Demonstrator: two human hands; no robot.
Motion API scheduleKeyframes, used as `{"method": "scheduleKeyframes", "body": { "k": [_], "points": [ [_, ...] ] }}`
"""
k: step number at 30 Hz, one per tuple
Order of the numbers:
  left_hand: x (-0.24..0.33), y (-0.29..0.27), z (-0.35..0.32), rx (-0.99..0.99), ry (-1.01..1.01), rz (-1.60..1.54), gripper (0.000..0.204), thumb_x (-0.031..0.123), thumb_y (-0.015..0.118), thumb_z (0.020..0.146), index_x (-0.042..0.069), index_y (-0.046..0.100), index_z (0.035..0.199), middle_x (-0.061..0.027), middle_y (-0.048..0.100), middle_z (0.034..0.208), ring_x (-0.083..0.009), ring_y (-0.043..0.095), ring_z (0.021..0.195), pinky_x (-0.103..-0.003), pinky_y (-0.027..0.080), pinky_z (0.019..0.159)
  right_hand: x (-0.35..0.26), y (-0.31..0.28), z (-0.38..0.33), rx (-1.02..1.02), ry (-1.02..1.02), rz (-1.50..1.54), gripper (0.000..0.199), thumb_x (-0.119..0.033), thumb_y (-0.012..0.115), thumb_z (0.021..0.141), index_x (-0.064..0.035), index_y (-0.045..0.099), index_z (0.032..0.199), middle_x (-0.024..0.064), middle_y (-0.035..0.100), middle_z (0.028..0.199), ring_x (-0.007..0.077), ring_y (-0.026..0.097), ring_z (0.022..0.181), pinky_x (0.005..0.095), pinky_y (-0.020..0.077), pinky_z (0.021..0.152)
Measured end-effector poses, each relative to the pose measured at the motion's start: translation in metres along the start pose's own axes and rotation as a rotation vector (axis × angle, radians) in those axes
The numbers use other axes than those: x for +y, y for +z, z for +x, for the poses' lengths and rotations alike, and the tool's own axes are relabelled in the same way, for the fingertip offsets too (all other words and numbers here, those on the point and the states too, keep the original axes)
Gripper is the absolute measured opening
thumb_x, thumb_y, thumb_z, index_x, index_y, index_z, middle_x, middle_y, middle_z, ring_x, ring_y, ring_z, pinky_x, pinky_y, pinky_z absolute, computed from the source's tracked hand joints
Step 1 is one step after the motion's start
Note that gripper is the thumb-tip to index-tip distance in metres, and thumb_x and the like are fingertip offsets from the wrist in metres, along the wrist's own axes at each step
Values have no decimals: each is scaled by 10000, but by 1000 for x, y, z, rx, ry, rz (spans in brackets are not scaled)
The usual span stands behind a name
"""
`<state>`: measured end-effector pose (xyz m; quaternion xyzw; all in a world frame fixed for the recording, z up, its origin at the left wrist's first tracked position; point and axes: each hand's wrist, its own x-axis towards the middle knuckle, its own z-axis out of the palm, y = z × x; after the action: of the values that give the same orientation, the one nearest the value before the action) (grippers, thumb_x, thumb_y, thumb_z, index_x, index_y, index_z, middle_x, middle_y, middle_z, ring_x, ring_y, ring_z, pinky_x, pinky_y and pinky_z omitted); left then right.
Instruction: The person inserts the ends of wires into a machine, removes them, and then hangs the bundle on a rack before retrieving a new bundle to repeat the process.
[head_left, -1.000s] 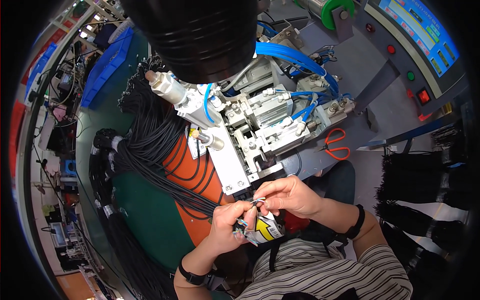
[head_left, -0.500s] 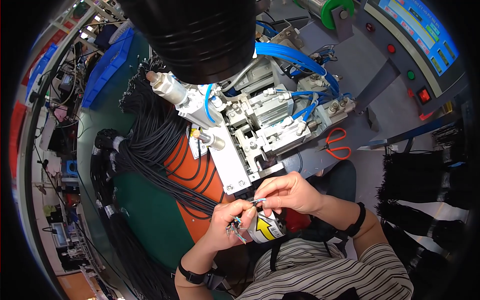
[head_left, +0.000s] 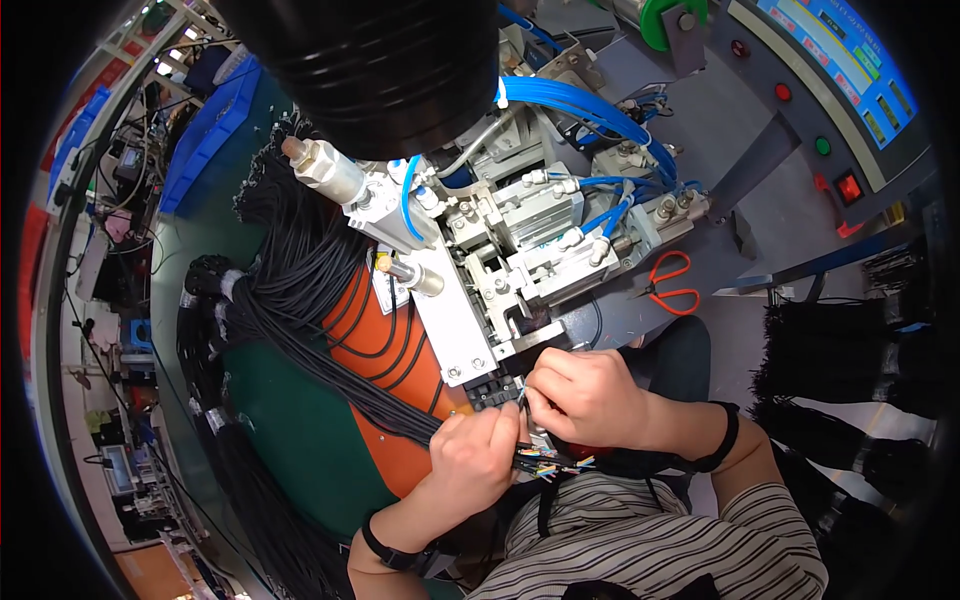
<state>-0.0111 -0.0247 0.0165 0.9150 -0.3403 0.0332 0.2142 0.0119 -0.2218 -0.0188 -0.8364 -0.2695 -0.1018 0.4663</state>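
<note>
My left hand (head_left: 475,452) is closed around several black cables (head_left: 395,405) at the machine's front edge. Their stripped ends, with thin coloured wires (head_left: 550,465), stick out below its fingers toward my lap. Close beside it, my right hand (head_left: 592,398) is closed in a pinch, knuckles up. A short bit of pale blue wire (head_left: 521,391) shows at its fingertips, between the two hands; the rest of the grip is hidden. Both hands are just below a black slotted block (head_left: 490,392) on the front of the metal pneumatic fixture (head_left: 510,285).
Scissors with red handles (head_left: 672,283) lie right of the fixture. A thick bundle of black cables (head_left: 300,260) covers the orange mat (head_left: 368,340) and green table (head_left: 290,420). A large black cylinder (head_left: 370,70) hangs overhead. More cables (head_left: 815,350) hang at right, below a control panel (head_left: 780,95).
Both hands have turned knuckles up and come closer to the fixture's front. The loose coloured wire ends now stick out to the right below my left hand. My right hand's fingers have curled in.
</note>
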Motion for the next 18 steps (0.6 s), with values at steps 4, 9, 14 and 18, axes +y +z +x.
{"method": "scheduleKeyframes", "body": {
  "k": [4,9,14,18],
  "points": [
    [-5,0,-2,2,0,52,570,11,713,577,-33,635,1139,-97,578,886,-257,605,757,-351,506,674,3,4,-2,-33,-28,-164,62,-69,678,794,-37,625,794,60,578,769,233,606,559,346,490,496],
    [-7,-2,0,-43,-22,1,635,3,704,552,-52,616,1178,-122,568,954,-266,606,817,-355,508,678,5,6,-3,-54,-6,-155,62,-70,673,802,-32,626,817,62,584,780,242,619,581,352,495,507],
    [-10,-1,-1,-29,-18,-24,650,-16,703,549,-53,608,1191,-115,563,935,-273,604,810,-363,506,671,6,10,-4,-4,-10,-126,119,-105,659,804,-49,561,768,80,525,747,248,609,594,361,483,500],
    [-6,-5,4,-49,-65,-42,594,4,685,608,-53,615,1196,-104,548,911,-255,584,779,-349,498,649,6,10,-4,-4,-22,-142,126,-109,664,808,-46,562,769,80,526,751,234,615,600,358,485,505]
  ]
}}
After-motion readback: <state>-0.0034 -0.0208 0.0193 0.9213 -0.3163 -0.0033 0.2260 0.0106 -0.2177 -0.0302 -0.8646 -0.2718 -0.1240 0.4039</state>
